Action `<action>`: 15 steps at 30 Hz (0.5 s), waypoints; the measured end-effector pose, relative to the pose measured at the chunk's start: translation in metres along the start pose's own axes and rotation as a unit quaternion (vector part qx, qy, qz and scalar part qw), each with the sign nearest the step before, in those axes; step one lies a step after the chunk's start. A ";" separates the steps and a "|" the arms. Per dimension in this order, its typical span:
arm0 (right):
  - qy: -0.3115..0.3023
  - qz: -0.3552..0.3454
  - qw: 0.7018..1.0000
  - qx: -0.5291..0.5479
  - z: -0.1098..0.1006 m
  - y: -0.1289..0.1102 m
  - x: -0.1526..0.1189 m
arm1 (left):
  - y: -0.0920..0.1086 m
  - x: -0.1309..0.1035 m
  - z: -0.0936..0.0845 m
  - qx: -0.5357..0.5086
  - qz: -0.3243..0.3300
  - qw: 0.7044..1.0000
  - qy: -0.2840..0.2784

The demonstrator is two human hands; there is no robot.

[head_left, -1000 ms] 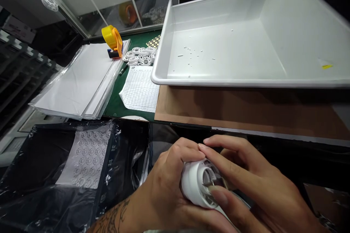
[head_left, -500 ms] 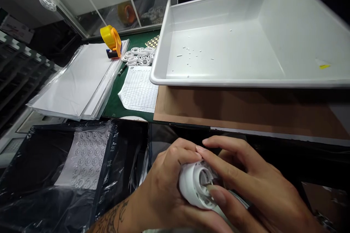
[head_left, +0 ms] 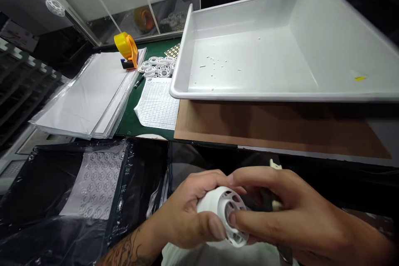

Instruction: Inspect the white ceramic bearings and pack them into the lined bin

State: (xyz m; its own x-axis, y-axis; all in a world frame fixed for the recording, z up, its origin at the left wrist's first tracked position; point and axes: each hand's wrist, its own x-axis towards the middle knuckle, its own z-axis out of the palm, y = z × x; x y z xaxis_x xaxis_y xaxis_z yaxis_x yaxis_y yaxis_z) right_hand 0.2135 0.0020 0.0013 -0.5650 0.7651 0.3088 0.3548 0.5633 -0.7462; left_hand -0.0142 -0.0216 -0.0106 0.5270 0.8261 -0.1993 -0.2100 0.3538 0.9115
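Pointing its axis toward the right hand, the white slotted ring is clasped by the left hand's curled fingers; the right fingers' grip cannot be told.

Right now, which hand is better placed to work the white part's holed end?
Right hand, probably: its thumb lies at the holed end. The left hand wraps the side of the white part and seems better kept steadying it.
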 end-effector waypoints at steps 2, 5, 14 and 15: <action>-0.056 -0.040 0.997 0.024 -0.011 0.004 0.006 | -0.004 0.003 0.002 -0.065 -0.022 0.998 -0.007; -0.032 -0.066 0.997 0.036 -0.019 0.007 0.005 | -0.015 0.004 0.003 -0.055 0.042 0.997 0.045; 0.056 0.010 0.998 0.009 0.012 -0.017 -0.005 | -0.015 0.009 0.004 0.239 0.345 0.895 0.148; 0.063 -0.001 0.998 0.001 0.014 -0.018 -0.004 | -0.014 0.009 0.005 0.240 0.348 0.894 0.146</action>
State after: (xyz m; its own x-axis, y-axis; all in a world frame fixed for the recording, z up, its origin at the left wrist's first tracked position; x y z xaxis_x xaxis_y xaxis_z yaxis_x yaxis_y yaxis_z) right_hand 0.1994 -0.0155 0.0052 -0.4684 0.7970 0.3814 0.3515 0.5641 -0.7471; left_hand -0.0020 -0.0213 -0.0234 0.1532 0.8769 0.4557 0.0120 -0.4627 0.8864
